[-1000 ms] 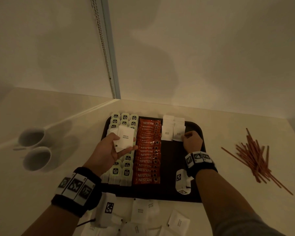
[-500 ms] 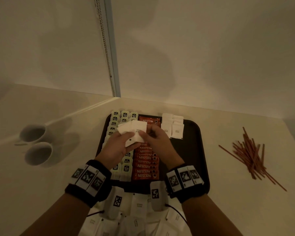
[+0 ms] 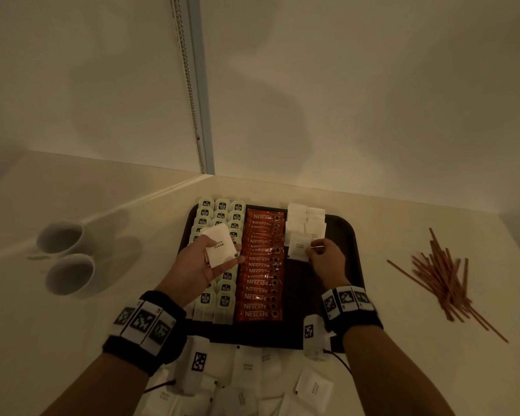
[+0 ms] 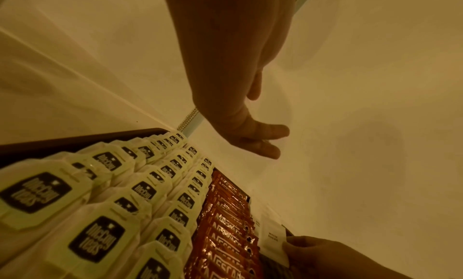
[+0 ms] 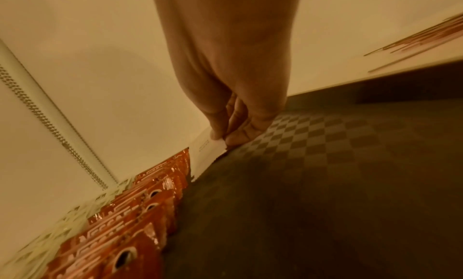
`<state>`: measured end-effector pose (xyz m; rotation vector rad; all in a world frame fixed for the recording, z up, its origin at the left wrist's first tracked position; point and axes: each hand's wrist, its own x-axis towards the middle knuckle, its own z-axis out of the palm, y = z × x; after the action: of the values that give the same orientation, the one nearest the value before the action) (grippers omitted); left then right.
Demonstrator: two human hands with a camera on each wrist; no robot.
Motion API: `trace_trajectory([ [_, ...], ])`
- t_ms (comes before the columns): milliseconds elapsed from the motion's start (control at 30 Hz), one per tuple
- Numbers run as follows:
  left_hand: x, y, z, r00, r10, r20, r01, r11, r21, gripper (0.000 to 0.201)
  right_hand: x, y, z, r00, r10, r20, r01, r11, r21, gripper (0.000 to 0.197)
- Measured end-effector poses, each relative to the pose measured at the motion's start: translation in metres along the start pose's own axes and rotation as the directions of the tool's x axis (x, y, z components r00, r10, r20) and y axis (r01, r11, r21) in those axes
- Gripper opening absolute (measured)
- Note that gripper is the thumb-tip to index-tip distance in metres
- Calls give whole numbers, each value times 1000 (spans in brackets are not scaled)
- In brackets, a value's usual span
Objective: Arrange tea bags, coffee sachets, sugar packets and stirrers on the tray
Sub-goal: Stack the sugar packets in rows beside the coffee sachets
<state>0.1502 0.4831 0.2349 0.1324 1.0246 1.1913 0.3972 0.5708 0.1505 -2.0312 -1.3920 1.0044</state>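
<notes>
Half a sec ago both hands met over the tea/coffee rows; now they've split. R hand [image 3: 324, 259] has carried one sugar packet [image 3: 298, 249] across to the sugar rows [image 3: 305, 223] at the tray's [image 3: 342, 265] far right, thumb and forefinger pinching its near edge, far edge overlapping the packet ahead; it looks down or nearly down on the tray floor, can't tell which. L hand [image 3: 201, 262] is back palm-up over the tea bags [image 3: 222, 301], fingers loosely curled under a small sugar stack [image 3: 219, 249], thumb across the stack's lower corner. So it's feed-and-place: L supplies, R lays. Tea bags and coffee sachets [image 3: 260, 265] look finished; sugar only just begun, w/ more packets loose [image 3: 312, 388] on the counter in front of the tray. Stirrers [image 3: 442, 274] lie off-tray to the right, untouched. Roughly halfway, I'd judge.
</notes>
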Motion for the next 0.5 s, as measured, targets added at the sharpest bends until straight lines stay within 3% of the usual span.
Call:
trace_trajectory([
  [500, 3, 2, -8, 1000, -4, 3, 4, 999, 42, 45, 21, -7, 18, 997, -58, -47, 54, 995, -87, 19],
])
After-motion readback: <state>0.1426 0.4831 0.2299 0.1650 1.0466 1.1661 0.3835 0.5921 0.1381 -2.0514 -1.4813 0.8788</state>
